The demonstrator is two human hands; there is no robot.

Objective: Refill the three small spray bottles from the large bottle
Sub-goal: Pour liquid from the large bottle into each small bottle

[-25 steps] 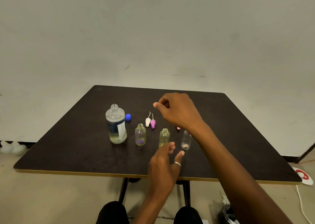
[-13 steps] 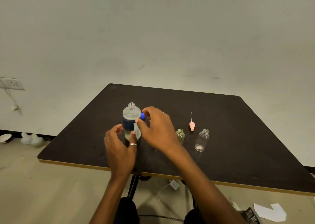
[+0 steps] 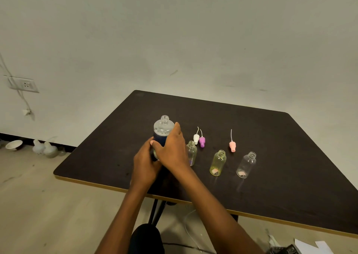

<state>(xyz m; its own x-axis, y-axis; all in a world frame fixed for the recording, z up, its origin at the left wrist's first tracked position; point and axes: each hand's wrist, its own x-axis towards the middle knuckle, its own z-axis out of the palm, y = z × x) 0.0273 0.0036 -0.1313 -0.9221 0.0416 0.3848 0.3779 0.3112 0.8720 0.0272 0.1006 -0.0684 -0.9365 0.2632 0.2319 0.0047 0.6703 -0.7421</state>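
Both my hands grip the big bottle (image 3: 164, 127), which stands uncapped at the left of the table (image 3: 271, 137). My right hand (image 3: 172, 151) curls round its middle and my left hand (image 3: 144, 164) wraps its lower part, I judge to steady it for a lift and pour. The first bottle (image 3: 191, 153), yellow bottle (image 3: 218, 162) and clear bottle (image 3: 246, 164) stand open in a row to its right, with the white top (image 3: 196, 138), purple top (image 3: 202, 142) and pink top (image 3: 232, 146) behind them, out of the pour's way.
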